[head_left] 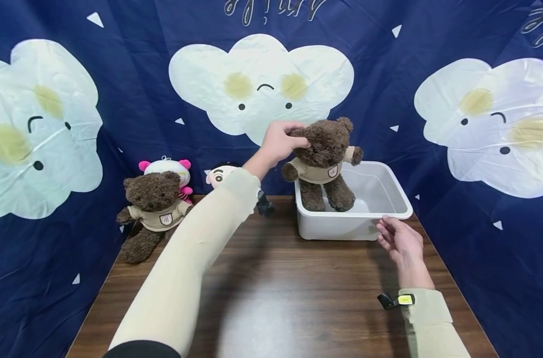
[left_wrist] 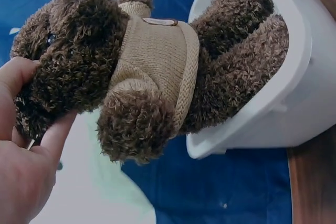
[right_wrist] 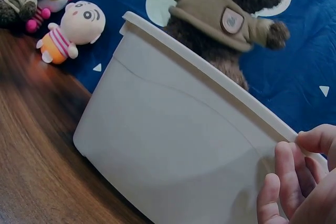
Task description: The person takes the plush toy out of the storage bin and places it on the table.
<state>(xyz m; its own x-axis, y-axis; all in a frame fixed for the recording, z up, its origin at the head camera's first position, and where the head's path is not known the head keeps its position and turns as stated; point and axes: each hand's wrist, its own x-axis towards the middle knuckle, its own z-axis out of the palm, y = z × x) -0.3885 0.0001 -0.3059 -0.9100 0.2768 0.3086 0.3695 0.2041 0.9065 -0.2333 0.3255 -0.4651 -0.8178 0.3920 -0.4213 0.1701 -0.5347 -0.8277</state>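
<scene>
My left hand [head_left: 281,141] grips a brown teddy bear [head_left: 321,172] by the side of its head. The bear wears a beige sweater with a badge and is upright, its legs down inside a white plastic bin [head_left: 343,226]. In the left wrist view, the thumb and fingers press into the curly fur [left_wrist: 79,61], and the legs lie within the bin's rim [left_wrist: 299,40]. At the bin's near right corner, my right hand [head_left: 404,241] pinches the rim, thumb on top and the other fingers curled below, as the right wrist view shows.
A second teddy bear [head_left: 152,211] in a beige sweater sits at the table's left, before a white and pink plush toy [head_left: 168,169]. A doll in a striped shirt [right_wrist: 65,40] is partly behind my left arm. Blue cloth [head_left: 378,144] with clouds surrounds the wooden table [head_left: 325,283].
</scene>
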